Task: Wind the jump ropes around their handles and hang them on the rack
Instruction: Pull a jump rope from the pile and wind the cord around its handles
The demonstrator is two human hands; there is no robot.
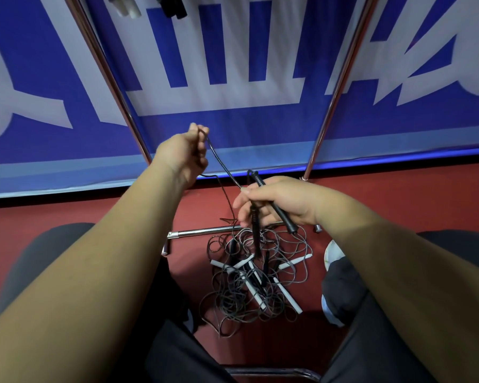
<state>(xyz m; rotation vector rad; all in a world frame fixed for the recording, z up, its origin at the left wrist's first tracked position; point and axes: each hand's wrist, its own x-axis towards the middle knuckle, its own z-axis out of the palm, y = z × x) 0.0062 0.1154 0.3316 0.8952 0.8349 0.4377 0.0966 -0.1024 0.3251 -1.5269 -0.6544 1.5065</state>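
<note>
My right hand (274, 201) grips two black jump-rope handles (277, 210) held side by side, one pointing up and to the left, the other hanging down. My left hand (186, 153) is raised higher and to the left, pinching that rope's thin black cord (219, 163), which runs taut down to the handles. Below my hands a tangled pile of jump ropes (256, 275) with white and black handles lies on the red floor. The rack's chrome posts (336, 87) rise on both sides, and wound ropes (174, 6) hang at the top edge.
The rack's chrome base bar (202, 232) lies on the red floor just behind the pile. A blue and white banner (233, 78) covers the wall behind. My knees in dark trousers flank the pile, and a white shoe (333, 254) shows at the right.
</note>
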